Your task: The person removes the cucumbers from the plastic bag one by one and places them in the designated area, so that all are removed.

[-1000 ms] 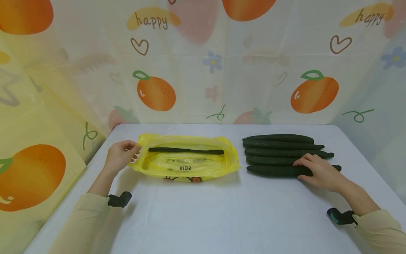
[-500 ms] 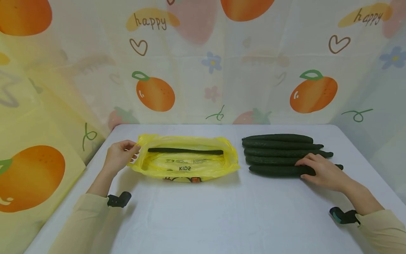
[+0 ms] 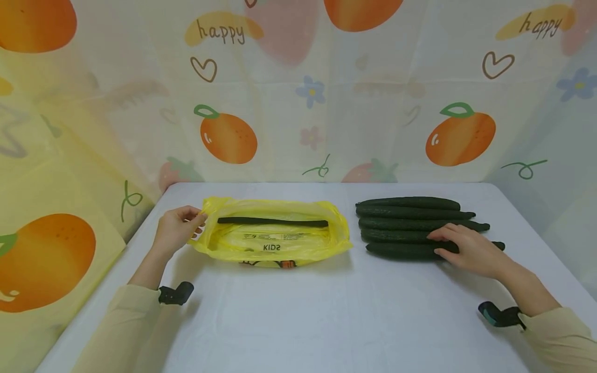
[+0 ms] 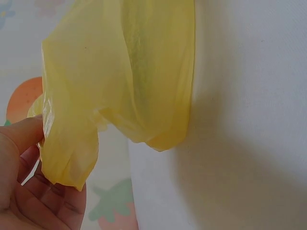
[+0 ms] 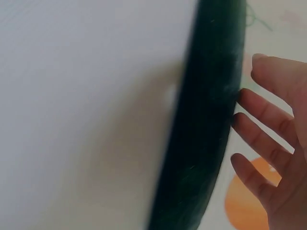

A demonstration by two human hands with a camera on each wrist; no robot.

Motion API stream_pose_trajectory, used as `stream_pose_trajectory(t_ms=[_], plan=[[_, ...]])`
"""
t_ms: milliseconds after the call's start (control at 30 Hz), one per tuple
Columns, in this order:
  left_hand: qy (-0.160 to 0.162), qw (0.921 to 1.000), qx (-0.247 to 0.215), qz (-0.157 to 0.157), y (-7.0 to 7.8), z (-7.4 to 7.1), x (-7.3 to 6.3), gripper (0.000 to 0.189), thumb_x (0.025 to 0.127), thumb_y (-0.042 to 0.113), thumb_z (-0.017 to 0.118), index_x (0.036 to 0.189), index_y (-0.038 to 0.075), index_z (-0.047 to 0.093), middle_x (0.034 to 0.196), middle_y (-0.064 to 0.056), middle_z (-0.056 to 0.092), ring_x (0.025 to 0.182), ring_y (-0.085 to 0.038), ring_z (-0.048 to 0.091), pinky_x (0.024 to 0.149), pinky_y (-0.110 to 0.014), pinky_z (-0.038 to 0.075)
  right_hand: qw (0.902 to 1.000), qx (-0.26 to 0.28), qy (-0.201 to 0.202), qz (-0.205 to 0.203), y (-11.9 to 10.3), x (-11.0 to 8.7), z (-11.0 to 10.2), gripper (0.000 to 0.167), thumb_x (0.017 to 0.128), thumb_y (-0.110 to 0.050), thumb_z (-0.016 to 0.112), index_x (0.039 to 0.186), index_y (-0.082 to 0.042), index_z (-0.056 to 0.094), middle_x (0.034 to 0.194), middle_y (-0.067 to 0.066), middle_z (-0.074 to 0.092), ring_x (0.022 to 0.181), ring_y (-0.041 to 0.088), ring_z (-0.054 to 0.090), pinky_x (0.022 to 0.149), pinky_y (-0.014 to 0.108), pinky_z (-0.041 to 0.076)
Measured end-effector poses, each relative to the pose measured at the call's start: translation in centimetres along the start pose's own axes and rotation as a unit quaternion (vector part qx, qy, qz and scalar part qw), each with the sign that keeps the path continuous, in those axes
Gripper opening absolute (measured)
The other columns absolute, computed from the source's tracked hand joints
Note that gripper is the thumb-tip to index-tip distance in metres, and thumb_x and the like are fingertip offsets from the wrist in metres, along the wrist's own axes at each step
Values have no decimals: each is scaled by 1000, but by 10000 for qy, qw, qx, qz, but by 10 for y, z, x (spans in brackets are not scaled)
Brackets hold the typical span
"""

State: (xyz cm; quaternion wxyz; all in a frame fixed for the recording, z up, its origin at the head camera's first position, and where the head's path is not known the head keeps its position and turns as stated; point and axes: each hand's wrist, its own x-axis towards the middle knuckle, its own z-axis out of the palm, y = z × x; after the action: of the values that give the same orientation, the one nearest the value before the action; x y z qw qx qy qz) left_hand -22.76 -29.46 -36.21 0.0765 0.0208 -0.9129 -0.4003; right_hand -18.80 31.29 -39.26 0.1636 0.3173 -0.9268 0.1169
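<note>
My left hand (image 3: 174,230) pinches the left edge of a yellow plastic bag (image 3: 280,253) between thumb and fingers. The bag lies with its mouth spread, and a long, narrow dark strip (image 3: 272,222) shows inside it. In the left wrist view the thin film of the bag (image 4: 115,72) hangs from the fingers. My right hand (image 3: 471,251) hovers at the nearest cucumber (image 3: 401,251), thumb and fingers parted. Seen from the right wrist, the fingers are spread beside the dark green cucumber (image 5: 206,115), not curled round it.
Several more cucumbers (image 3: 415,212) lie side by side behind the nearest one, on the right of the white table (image 3: 298,321). A fruit-patterned cloth (image 3: 280,93) hangs behind the table and along its sides.
The nearest cucumber first shifts slightly right with my right hand. Since then the right hand has loosened from it and moved a little left. The left hand and bag stay put.
</note>
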Motion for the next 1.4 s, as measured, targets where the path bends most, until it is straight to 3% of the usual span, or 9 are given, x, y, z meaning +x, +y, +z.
stream_pose_trajectory(t_ms=[267,900,1400], plan=[[0,10000,-4,27,-1,0,0,29,90,28,60,97,0,62,85,-15,66,62,-13,63,54,-24,53,9997,211,-20,81,-14,17,-8,30,74,-6,73,102,-11,64,95,-4,64,83,12,59,68,31,51],[-38,10000,-2,58,1,-2,0,30,90,29,59,98,0,62,86,-16,65,62,-12,62,54,-24,53,9955,586,373,-650,-48,65,-7,27,74,-6,74,98,-12,64,92,-3,65,83,9,59,70,30,52],[-35,9999,59,82,0,-3,0,30,90,29,58,98,0,62,86,-16,65,63,-15,63,54,-24,53,9814,1257,694,-1275,-89,110,-6,26,77,-6,71,100,-14,62,95,-5,64,83,7,61,70,30,53]])
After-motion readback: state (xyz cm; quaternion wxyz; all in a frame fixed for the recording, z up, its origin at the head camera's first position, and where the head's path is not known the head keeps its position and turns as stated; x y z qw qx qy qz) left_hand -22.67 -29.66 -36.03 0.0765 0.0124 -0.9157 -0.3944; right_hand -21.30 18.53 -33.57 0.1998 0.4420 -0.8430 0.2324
